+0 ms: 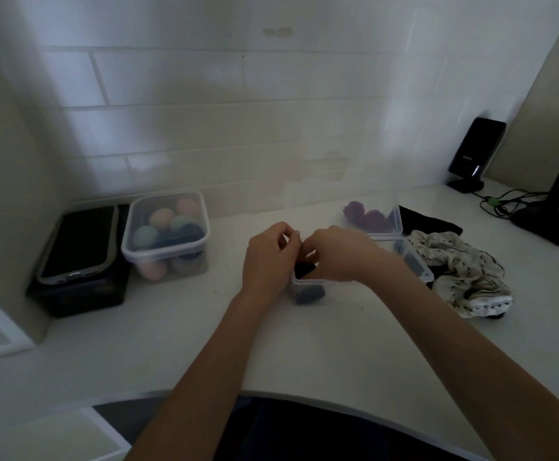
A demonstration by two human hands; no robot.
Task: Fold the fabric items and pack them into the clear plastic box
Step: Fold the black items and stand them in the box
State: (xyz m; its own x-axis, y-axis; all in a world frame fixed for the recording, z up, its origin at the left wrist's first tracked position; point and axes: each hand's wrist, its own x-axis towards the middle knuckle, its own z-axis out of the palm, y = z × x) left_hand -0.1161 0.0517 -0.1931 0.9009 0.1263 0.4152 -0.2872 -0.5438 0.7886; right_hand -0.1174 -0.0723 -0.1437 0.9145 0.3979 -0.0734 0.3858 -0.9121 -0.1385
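A: Both hands over near-left corner of clear box (419, 273). Left hand (266, 261) curled, fingertips pinched toward right hand (338, 256); right fingers bent down into the corner. Dark fabric (305, 269) directly under and between fingertips, partly inside box. Grip itself hidden — cannot tell whether pinched or just pressed.

B: Which way from fingers?

A: Straight down. Bundle's long axis unclear, mostly covered. More dark fabric (308, 292) lower in same corner, seen through wall. Both hands about equally near; right sits deeper inside.

B: Likely next move?

A: Judged: push down and tuck, then let go. Box runs away rightward from fingers; far end looks unfilled.

B: Other containers?

A: Beyond right hand, upright lid (338, 207), and behind it a second box (396, 221) with purple rolls (368, 216). Left of left hand, well apart, closed tub (166, 234) of pastel balls. Right of right hand, loose spotted cloth (461, 271) on counter (171, 327), black cloth (427, 221) behind it — not yet folded.
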